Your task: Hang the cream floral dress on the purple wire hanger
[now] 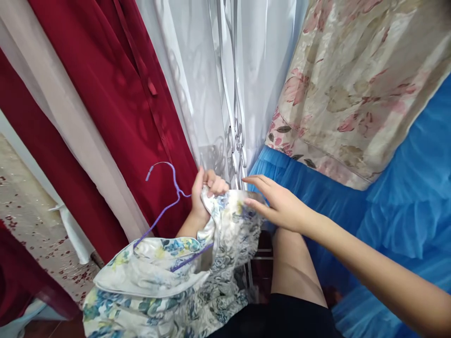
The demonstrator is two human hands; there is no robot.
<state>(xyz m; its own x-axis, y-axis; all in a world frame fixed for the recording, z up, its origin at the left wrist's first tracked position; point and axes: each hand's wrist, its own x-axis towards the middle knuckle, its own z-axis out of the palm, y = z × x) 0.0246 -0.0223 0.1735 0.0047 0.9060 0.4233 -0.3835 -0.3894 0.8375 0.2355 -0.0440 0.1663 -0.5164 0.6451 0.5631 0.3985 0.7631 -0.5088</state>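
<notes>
Going from the left: there's a red curtain (116,108) hanging down with a pale strip of cloth across it, and right in front of it a thin purple hanger (165,206) with its hook poking up and its arm running down into a flowery blue and white garment (169,281). The garment sits low in the middle, piled over the person's lap and left forearm, with the top edge lifted up between the 2 hands. My guess is it's really light and limp, kind of silky with a bit of sheen, so probably slippery and happy to slide off that skinny hanger. I'd grab it at a seam or a bunched edge rather than flat cloth, and near where the wire goes in. The hanger looks like light, stiff-ish wire, maybe bendy. The left hand (206,192) has its fingers curled tight on a bunched-up bit of the garment's top edge; the hanger's twisted neck is just beside it, and I can't tell if it's pinching the wire too. Behind that is a sheer white curtain (211,70). The right hand (278,206) is spread flat, fingers stretched out and apart, thumb and fingertips just touching the cloth next to the other hand, not closed on anything. Further right is a bunch of blue ruffled fabric (405,188) with a flowered bedspread (352,84) lying over it
</notes>
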